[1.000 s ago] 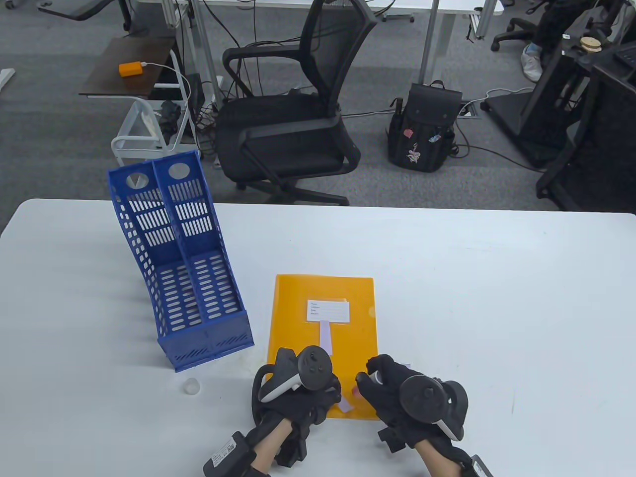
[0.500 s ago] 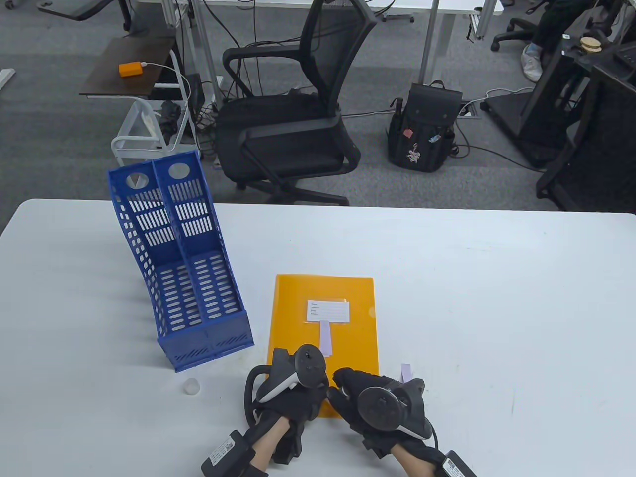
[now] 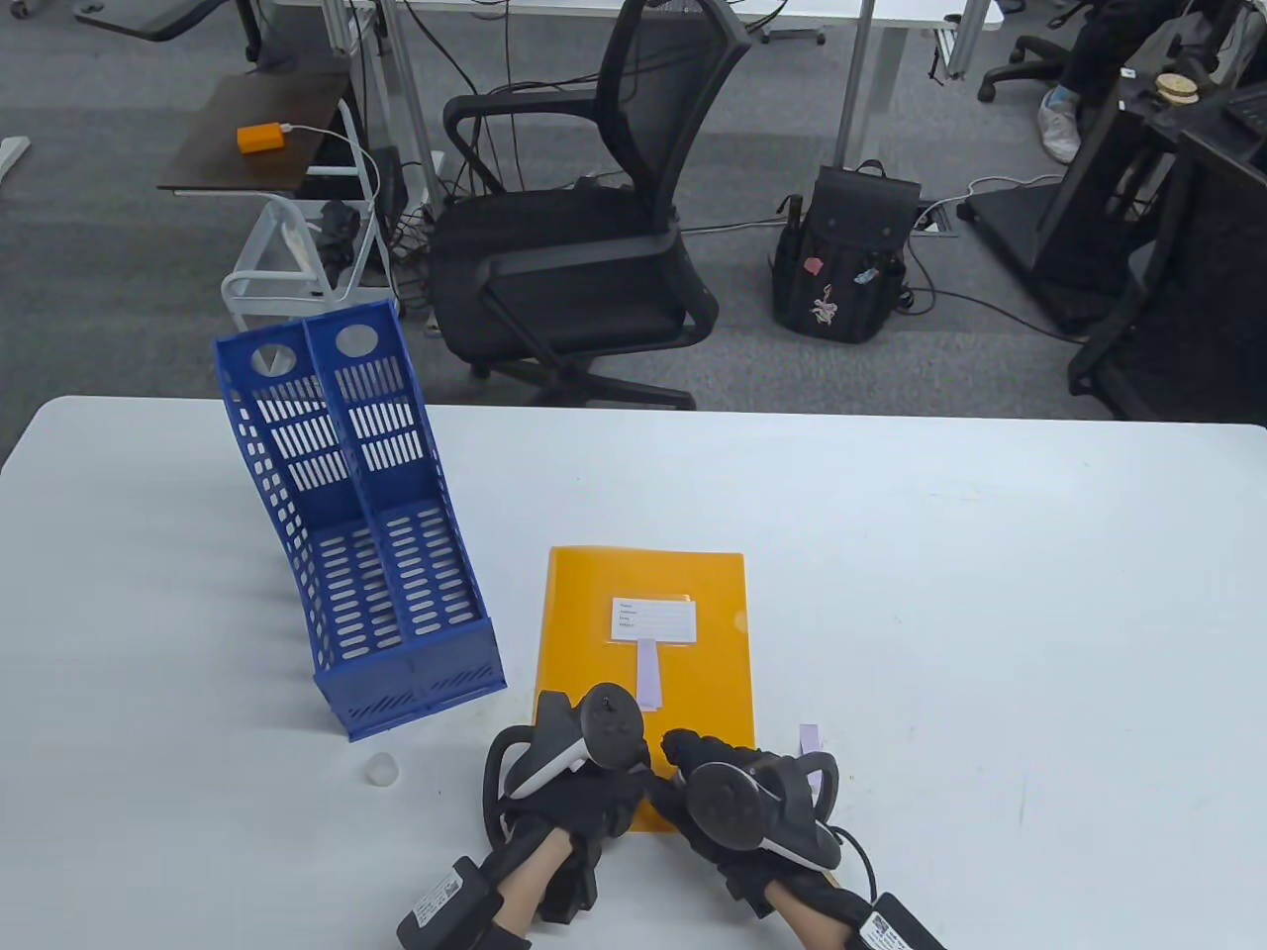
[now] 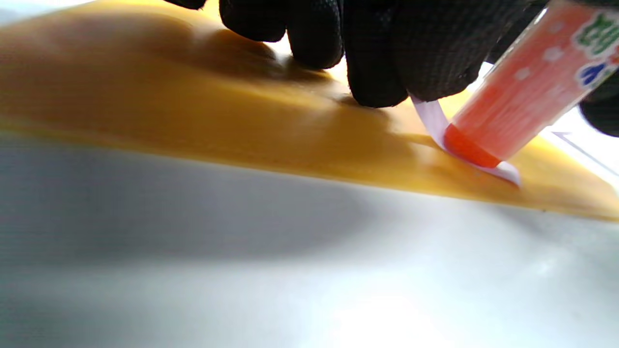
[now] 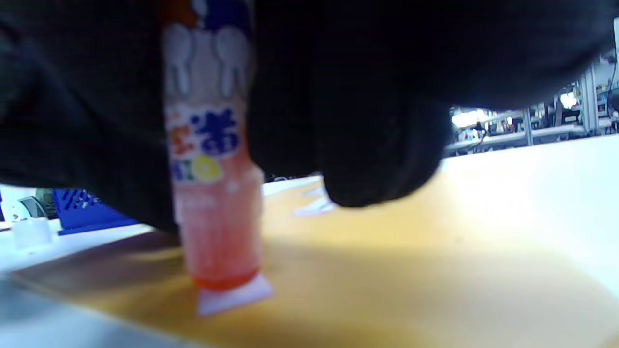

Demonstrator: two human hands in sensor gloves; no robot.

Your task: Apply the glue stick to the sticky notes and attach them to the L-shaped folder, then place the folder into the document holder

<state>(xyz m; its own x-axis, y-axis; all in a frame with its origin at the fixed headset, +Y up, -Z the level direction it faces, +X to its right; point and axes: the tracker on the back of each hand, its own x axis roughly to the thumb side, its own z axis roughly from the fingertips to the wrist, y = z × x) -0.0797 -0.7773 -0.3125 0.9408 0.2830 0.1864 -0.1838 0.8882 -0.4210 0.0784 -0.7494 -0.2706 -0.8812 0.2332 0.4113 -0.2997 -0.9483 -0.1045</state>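
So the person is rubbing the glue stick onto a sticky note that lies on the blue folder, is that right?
Almost: the folder is orange, not blue; the blue thing is the document holder standing beside it, as the table view shows. The rest holds: the right hand presses the glue stick onto a sticky note lying on that folder.

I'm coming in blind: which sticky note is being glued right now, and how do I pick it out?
Find the orange folder lying flat beside the blue holder. At its near edge, between the two hands, a pale note lies under the glue stick tip. Unlike the note below the label and the one on the table, it is pinned by the left fingers.
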